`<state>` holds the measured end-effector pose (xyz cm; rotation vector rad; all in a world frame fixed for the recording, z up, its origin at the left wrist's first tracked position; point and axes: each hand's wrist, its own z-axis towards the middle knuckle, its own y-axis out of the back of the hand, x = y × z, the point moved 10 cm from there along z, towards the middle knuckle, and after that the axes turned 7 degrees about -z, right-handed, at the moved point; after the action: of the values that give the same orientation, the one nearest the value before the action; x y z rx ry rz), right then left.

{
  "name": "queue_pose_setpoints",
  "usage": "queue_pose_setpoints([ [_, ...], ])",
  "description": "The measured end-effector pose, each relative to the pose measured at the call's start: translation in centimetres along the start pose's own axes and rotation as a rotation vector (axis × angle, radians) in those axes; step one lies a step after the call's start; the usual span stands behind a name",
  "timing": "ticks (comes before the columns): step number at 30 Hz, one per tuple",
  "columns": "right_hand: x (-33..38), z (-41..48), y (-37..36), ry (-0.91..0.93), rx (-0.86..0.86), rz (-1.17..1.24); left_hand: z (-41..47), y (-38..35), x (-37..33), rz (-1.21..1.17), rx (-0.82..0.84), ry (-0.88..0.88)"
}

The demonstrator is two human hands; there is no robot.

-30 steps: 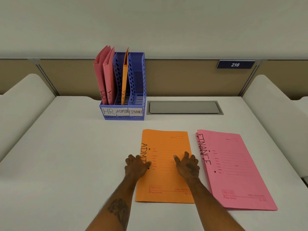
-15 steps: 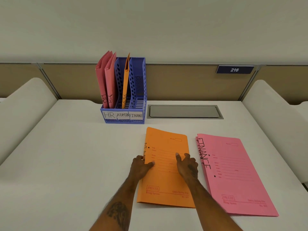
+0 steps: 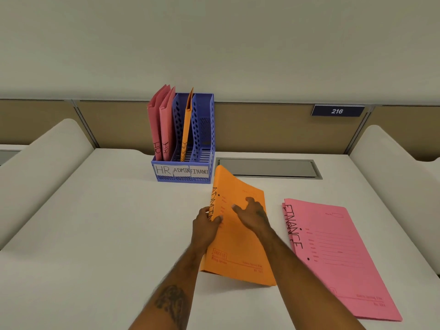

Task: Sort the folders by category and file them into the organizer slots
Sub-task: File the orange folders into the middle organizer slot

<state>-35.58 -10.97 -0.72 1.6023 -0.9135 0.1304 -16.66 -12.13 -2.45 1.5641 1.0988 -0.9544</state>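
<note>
An orange folder marked ADMIN (image 3: 238, 246) is tilted up off the white desk, its left spine edge raised. My left hand (image 3: 206, 226) grips that spine edge, thumb on top. My right hand (image 3: 252, 214) lies on the folder's face with fingers spread. A pink folder marked FINANCE (image 3: 338, 258) lies flat to the right, with another pink edge showing under it. The blue organizer (image 3: 183, 172) stands at the back, labelled HR, ADMIN, FINANCE. Two pink HR folders (image 3: 160, 125) stand in its left slot, one orange folder (image 3: 187, 129) in the middle slot. Its right slot holds nothing.
A grey metal cable hatch (image 3: 266, 167) is set into the desk behind the folders. Beige partition panels (image 3: 273, 127) close off the back, with a sign reading 216 (image 3: 337, 111). Rounded white dividers (image 3: 42, 167) rise on both sides of the desk.
The orange ADMIN folder went from lying flat to being lifted and tilted toward the organizer. My left hand moved from resting on it to gripping its spine. The camera view shifted slightly.
</note>
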Motion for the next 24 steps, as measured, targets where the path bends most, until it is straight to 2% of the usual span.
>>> queue_pose_setpoints([
  [6, 11.1, -0.2, 4.5, 0.194, -0.096, -0.052, 0.0, 0.8, -5.1, -0.16, -0.083, -0.111],
  [12, 18.0, -2.2, 10.0, 0.259, -0.358, -0.181, -0.8, 2.2, -9.4, -0.264, -0.18, -0.261],
  [18, 21.8, -4.3, 13.9, 0.272, -0.556, -0.206, -1.6, 3.8, -11.8, -0.137, -0.306, -0.357],
  [24, 23.5, -4.8, 15.1, 0.276, -0.619, -0.068, -1.5, 5.3, -12.6, 0.048, -0.363, -0.457],
])
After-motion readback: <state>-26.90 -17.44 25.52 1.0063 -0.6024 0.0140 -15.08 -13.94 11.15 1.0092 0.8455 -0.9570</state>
